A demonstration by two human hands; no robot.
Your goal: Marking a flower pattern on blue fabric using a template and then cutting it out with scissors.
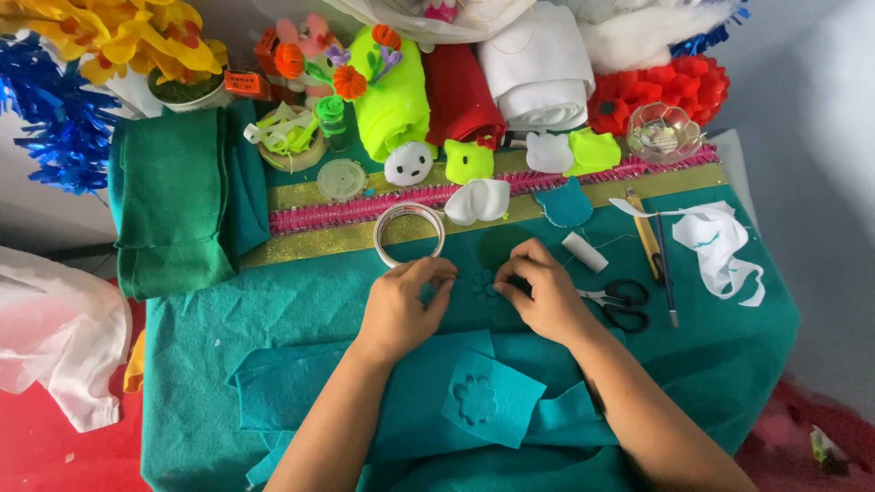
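Observation:
My left hand [406,301] and my right hand [538,292] rest close together on a teal felt sheet [310,319] that covers the table. Their fingertips pinch around a small flower shape [483,285] drawn or cut in the felt between them. My right hand seems to grip a small dark tool, mostly hidden. Nearer to me lies a lighter teal felt square [492,398] with a flower-shaped hole cut out of it.
Black-handled scissors [624,303], a white thread spool [583,251], pencils [661,260] and white felt scraps [720,246] lie at right. A tape ring [409,232], folded green fabric [173,200], felt rolls, a glass bowl [663,132] and paper flowers crowd the back.

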